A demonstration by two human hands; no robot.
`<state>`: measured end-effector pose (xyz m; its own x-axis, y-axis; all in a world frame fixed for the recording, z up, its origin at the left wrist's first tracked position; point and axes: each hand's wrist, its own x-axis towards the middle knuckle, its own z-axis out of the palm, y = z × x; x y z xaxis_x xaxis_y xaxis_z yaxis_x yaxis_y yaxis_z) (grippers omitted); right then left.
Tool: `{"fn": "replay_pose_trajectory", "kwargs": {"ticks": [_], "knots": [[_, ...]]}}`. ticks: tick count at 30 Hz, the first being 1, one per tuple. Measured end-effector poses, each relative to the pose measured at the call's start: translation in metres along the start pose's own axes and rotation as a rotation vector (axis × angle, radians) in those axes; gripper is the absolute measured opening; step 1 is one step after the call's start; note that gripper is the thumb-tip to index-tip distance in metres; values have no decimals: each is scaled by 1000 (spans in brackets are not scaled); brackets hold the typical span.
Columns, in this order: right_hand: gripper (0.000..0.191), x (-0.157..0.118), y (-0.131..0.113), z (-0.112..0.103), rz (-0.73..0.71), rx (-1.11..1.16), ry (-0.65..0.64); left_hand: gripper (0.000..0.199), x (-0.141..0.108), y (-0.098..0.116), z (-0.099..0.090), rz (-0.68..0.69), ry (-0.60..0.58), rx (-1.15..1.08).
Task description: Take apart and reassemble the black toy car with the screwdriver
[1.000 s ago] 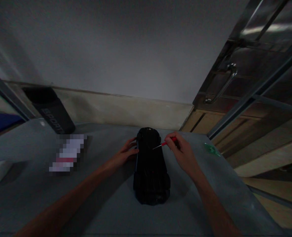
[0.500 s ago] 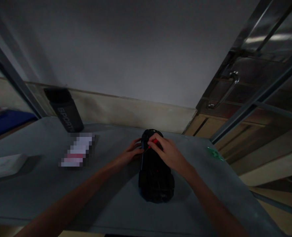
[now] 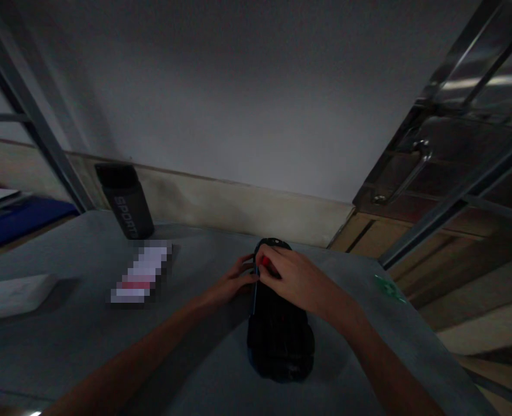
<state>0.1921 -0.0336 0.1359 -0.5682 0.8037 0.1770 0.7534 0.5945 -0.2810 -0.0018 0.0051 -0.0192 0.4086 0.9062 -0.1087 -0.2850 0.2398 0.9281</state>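
Note:
A black toy car with blue along its side lies wheels-up on the grey tabletop, its far end toward the wall. My left hand grips its left edge, thumb and fingers against the side. Over the far half of the underside is my right hand, closed in a pinch on a small screwdriver with a red handle. The hand covers most of this tool, and its tip is hidden. Dim light leaves the details of the car's underside hard to make out.
On the left stand a dark bottle marked SPORT, a blurred-out phone-like slab and a white object. A crumpled green wrapper lies near the table's right edge. Wall behind; metal frame posts at both sides.
My right hand has turned further over the screwdriver, hiding more of it. My left hand keeps its place on the car's side. The whole view has shifted slightly.

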Motion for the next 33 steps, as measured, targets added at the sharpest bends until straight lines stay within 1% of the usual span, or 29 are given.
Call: {"fn": "replay_pose_trajectory", "kwargs": {"ticks": [6,12,16,19,23,27,31,33], "knots": [[11,9,-2,-10,55,-21,-69,75,0,1,1,-16,4,-2],[9,7,2,-13,53,-47,-46,74,-3,5,1,-17,-16,7],[16,8,4,-13,65,-63,-58,77,-2,3,0,-14,-18,10],[14,10,4,-11,44,-43,-50,77,0,1,-2,-18,-26,7],[16,13,5,-9,8,-16,-52,74,1,0,-2,-14,-43,0],[15,13,4,-9,21,-71,-62,69,1,0,-2,-10,-40,-3],[20,11,0,-11,23,-123,-70,68,1,0,-1,-6,-30,-16],[23,10,-3,-12,26,-137,-69,63,0,1,-1,-2,-29,-14]]}}
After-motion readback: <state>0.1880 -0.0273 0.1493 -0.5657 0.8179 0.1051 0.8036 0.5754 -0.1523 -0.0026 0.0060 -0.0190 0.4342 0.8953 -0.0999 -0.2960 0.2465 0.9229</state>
